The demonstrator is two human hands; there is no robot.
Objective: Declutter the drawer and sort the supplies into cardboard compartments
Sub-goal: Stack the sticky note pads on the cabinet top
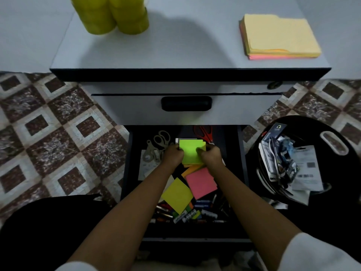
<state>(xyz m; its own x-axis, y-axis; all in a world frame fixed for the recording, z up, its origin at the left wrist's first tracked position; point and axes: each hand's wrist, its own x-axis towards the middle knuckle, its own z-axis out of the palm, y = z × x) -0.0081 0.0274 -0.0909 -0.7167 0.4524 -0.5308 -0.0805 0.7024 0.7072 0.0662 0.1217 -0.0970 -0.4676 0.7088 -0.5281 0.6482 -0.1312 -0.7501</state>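
Head view: left hand (174, 154) and right hand (210, 155) both curled, gripping opposite edges of green sticky-note pad (191, 151) above open drawer (242, 173); thumbs on top.

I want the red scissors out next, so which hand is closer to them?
Right. The right hand grips the green sticky pad just in front of the red scissors; the left hand grips the pad's other side, farther left, nearer the white scissors.
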